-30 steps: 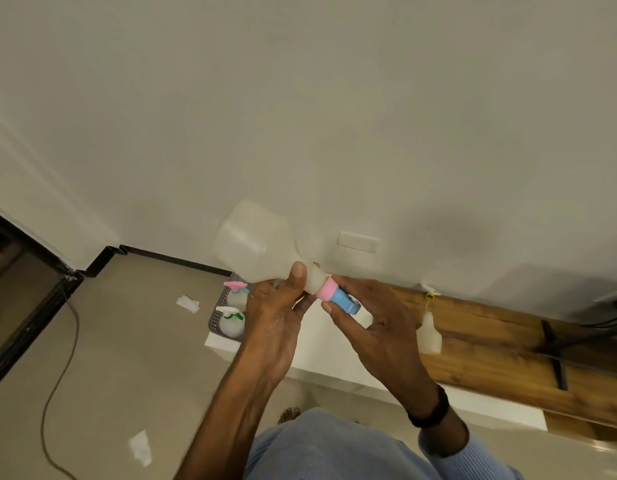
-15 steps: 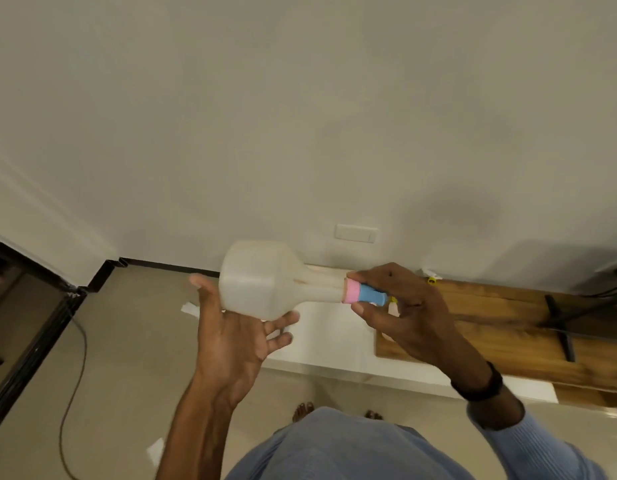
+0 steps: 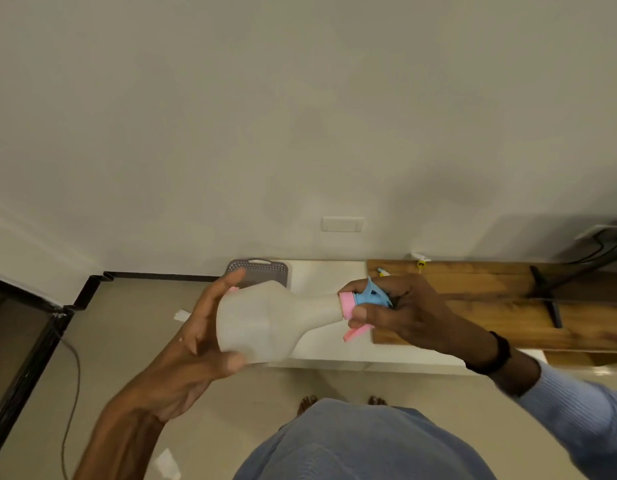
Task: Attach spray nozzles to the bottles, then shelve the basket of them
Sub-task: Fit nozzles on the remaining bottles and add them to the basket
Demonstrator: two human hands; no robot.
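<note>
Bottle (image 3: 265, 323): translucent white, wide base, long narrow neck, held sideways at centre frame. My left hand (image 3: 192, 348) curls round its base. My right hand (image 3: 411, 317) pinches the blue nozzle (image 3: 366, 301), pink collar and trigger, at the neck.

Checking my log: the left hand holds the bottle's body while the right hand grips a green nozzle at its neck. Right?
No: the head view shows the nozzle is blue with a pink collar, not green. The left hand does hold the bottle by its body and the right hand grips the nozzle.
</note>
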